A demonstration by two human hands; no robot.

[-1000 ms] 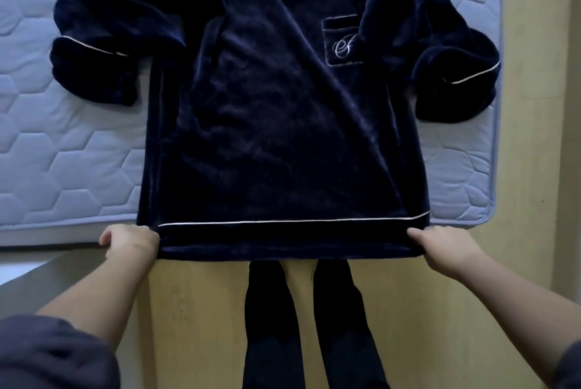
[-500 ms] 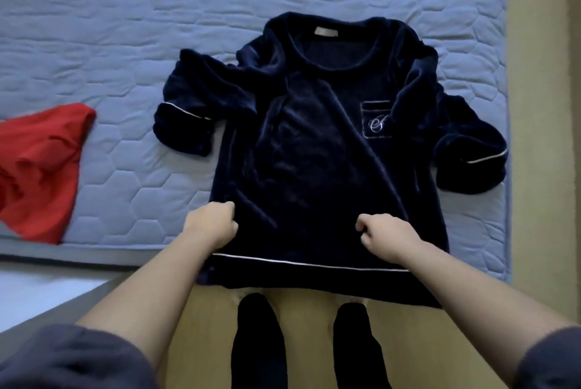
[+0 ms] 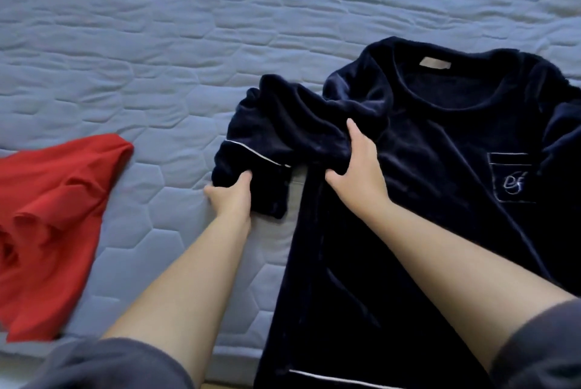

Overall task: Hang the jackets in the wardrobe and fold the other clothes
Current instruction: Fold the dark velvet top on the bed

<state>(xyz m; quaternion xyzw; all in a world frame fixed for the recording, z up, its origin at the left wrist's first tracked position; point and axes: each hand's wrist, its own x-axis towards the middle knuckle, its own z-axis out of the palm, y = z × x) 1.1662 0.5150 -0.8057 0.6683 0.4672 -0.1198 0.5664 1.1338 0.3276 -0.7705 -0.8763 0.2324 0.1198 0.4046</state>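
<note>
change: we have moved both grips off the hem to the sleeve (image 3: 298, 115) | left grip (image 3: 231, 198) clutches cuff (image 3: 251, 165) | right grip (image 3: 358, 175) pinches sleeve | navy top (image 3: 424, 215) lies on mattress (image 3: 157, 58), 3 o'clock | pocket monogram (image 3: 511, 182) illegible | red garment (image 3: 56, 200), 9 o'clock

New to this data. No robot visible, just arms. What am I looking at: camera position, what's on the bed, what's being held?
There is no machine here: a person works with bare hands. The one camera sits on their head and looks forward and down, so both forearms enter from the bottom edge. A dark blue top lies front up on a quilted blue mattress, with a red garment to its left. The left hand grips the cuff end of the top's bunched sleeve; the right hand grips the same sleeve nearer the shoulder.
</note>
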